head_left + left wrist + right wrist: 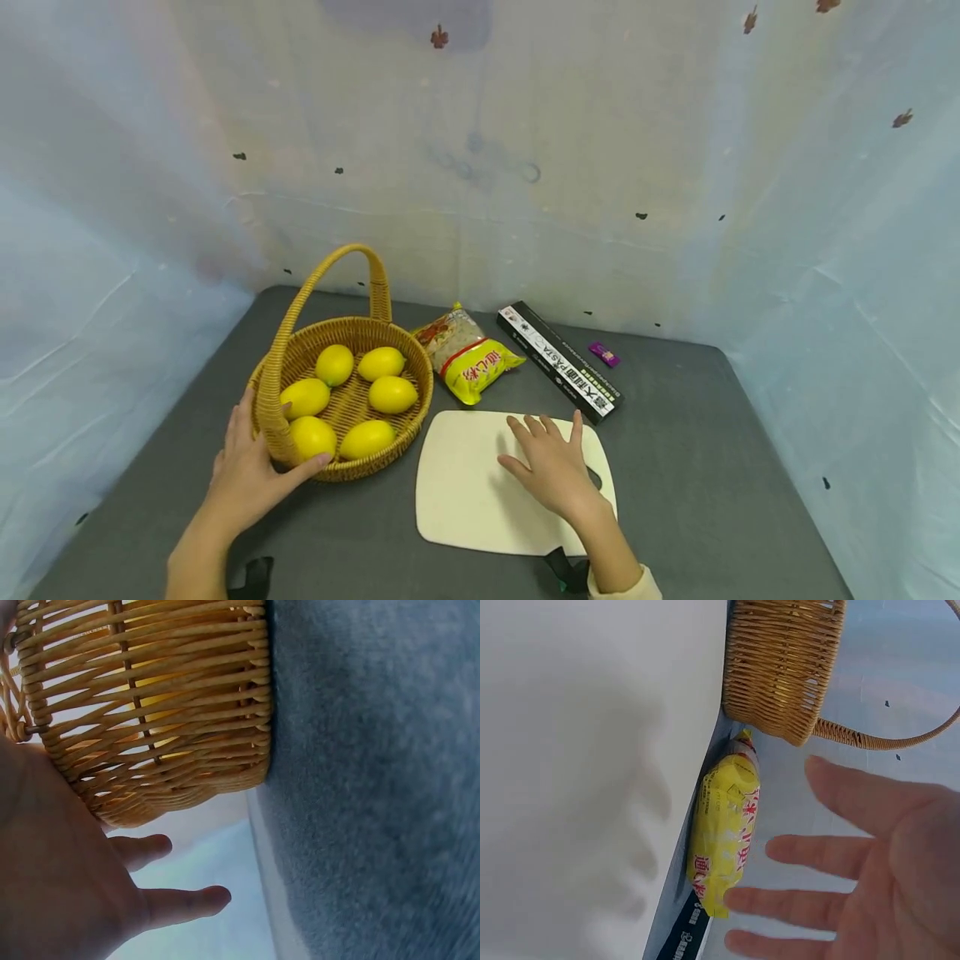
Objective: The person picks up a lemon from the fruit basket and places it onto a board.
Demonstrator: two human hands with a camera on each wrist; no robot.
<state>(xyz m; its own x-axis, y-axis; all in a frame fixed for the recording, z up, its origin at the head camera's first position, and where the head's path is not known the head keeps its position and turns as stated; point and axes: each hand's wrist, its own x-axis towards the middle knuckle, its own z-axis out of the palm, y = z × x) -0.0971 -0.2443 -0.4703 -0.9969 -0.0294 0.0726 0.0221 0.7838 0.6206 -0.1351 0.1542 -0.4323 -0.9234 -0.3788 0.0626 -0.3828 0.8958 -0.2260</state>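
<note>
The left grip [247,477] held a wicker basket [375,463] by its side near the bench's [697,467] left edge, probably stiff, light and best lifted by its handle [380,292], as the right grip [552,471] hovered, spread and empty, above a cutting board [465,492].

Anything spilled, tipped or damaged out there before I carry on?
Nothing stands out. All six lemons sit inside the basket, the cutting board lies flat, and the yellow bag shows no visible spill. The black box merely lies at a slant.
</note>
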